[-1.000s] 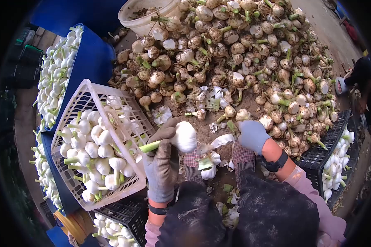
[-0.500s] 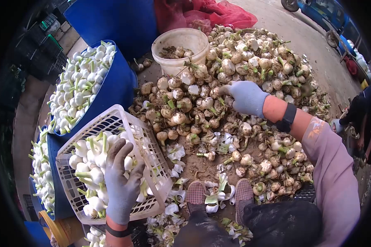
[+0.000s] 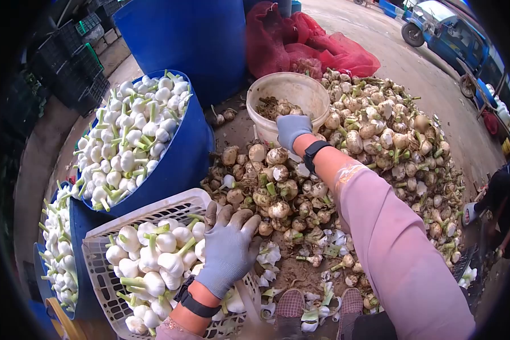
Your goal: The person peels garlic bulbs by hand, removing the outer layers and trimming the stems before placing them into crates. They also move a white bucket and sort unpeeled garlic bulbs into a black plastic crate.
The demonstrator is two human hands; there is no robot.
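Note:
My left hand (image 3: 229,246), in a grey-blue glove with soiled fingertips, lies spread over the right rim of a white plastic crate (image 3: 201,198). Peeled white garlic bulbs (image 3: 170,260) with short green stems fill the crate beside it; the hand holds nothing visible. My right hand (image 3: 293,131), gloved alike, is at the near rim of a dirty white bucket (image 3: 260,120). Its fingers are hidden, so what they hold cannot be seen. Inside the bucket are several brownish bulbs and root scraps. A large heap of unpeeled garlic (image 3: 374,133) surrounds the bucket's right and near sides.
Blue tubs (image 3: 170,161) heaped with cleaned garlic stand on the left. Behind is a tall blue barrel (image 3: 187,45) and red mesh sacks (image 3: 317,45). Peeled skins (image 3: 269,255) lie near my shoes. Another person (image 3: 493,198) is at the right edge, and a blue vehicle (image 3: 447,34) beyond.
My right hand has gone from the unpeeled heap to the bucket. My left hand has shifted from above the garlic to the crate's right rim. The view has moved too.

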